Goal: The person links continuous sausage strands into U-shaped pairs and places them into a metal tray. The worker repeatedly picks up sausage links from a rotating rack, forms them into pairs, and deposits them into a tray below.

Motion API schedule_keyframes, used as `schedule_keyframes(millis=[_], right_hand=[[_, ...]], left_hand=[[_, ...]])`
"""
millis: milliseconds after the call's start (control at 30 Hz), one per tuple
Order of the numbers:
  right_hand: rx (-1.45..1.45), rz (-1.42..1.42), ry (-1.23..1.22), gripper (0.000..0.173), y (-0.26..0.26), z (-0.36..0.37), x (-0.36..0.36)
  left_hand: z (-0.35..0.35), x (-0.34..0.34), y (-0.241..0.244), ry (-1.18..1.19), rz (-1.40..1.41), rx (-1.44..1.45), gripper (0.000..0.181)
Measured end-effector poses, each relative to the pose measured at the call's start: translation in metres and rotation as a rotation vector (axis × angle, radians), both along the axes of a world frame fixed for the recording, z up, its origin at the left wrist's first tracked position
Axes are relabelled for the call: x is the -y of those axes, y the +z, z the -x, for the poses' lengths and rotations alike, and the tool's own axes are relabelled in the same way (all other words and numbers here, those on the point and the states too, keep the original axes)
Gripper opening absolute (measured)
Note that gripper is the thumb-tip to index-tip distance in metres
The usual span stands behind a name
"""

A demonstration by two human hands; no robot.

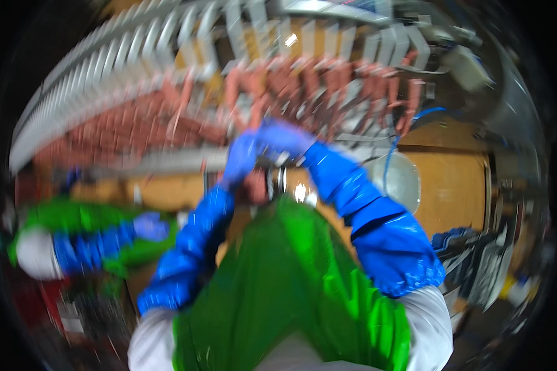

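Note:
Rows of pink sausage links (134,120) hang from a long rack with grey metal bars (116,55) before me. My left hand (242,156), in a purple-blue glove, is raised at the lower ends of the nearest links. Touching or almost touching it is my right hand (283,137), gloved alike, just under a looped link (246,99). Motion blur hides the fingers, so whether either hand grips a link cannot be told. Blue sleeve covers (376,218) reach over both forearms, and a green apron (283,287) covers my front.
At the left a co-worker in a green apron and blue sleeves (95,243) stands close. A whitish plastic tub (399,178) is at the right, with a blue hose (390,157) across it. Metal parts (482,264) stand at the lower right.

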State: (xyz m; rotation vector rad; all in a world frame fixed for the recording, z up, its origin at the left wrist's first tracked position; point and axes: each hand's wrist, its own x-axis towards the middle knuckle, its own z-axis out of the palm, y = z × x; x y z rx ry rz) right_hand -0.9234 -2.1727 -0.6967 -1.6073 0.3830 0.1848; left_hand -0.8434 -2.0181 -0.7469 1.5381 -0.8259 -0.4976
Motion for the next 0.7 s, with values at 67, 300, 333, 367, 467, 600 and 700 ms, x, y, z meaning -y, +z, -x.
schedule_keyframes(millis=[67, 300, 333, 367, 467, 600, 700], right_hand=[[0.044, 0.026, -0.078, 0.031, 0.065, 0.005, -0.007], [0.099, -0.005, -0.249, 0.034, 0.037, 0.009, -0.005], [0.053, -0.025, -0.25, 0.035, 0.041, 0.014, -0.004], [0.004, -0.051, -0.235, 0.035, 0.041, 0.015, -0.004], [0.097, -0.194, -0.193, 0.033, 0.044, 0.021, 0.0], [0.153, -0.309, -0.159, 0.031, 0.03, 0.013, -0.007], [0.07, 0.052, -0.226, 0.033, 0.047, 0.001, -0.012]], left_hand=[[-0.026, 0.017, 0.009, -0.169, 0.075, 0.287, 0.023], [-0.053, 0.017, -0.072, -0.314, -0.298, 0.152, 0.027], [-0.069, 0.009, -0.082, -0.42, -0.484, 0.326, 0.027], [-0.076, -0.006, -0.093, -0.395, -0.479, 0.483, 0.028], [-0.083, -0.045, -0.116, -0.081, -0.043, 0.934, 0.028], [-0.042, -0.018, 0.012, -0.345, -0.01, 0.273, 0.033], [-0.039, -0.016, 0.085, -0.041, -0.015, 1.083, 0.028]])
